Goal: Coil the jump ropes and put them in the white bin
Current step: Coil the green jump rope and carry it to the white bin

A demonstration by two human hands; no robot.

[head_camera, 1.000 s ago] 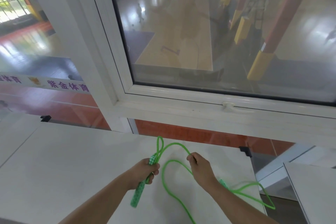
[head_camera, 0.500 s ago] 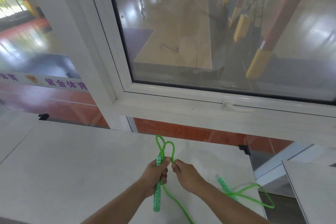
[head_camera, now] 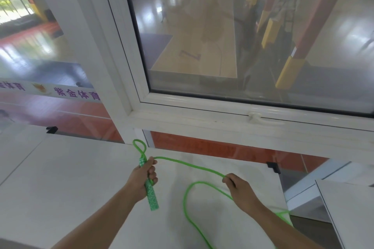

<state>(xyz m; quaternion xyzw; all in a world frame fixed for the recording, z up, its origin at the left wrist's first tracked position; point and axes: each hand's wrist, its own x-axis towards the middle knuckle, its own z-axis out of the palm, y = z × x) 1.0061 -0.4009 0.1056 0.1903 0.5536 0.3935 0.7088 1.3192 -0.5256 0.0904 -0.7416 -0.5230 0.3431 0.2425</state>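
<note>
A bright green jump rope (head_camera: 188,166) lies partly over a white table (head_camera: 60,188). My left hand (head_camera: 142,176) grips one patterned green handle (head_camera: 151,198) upright, with a small loop of rope (head_camera: 139,147) sticking out above the fist. From that fist the cord runs right to my right hand (head_camera: 240,190), which pinches it. Below my right hand the rope hangs in a wide curve and runs off the bottom edge; more cord trails past the table's right edge. The white bin is not in view.
A white window frame (head_camera: 202,123) with a latch (head_camera: 257,118) rises right behind the table. A gap separates this table from another white surface (head_camera: 348,208) at the right. Black brackets sit at the table's far corners.
My right hand moved right and away from the left fist, drawing out a length of cord. The second handle that lay at the right is hidden now.
</note>
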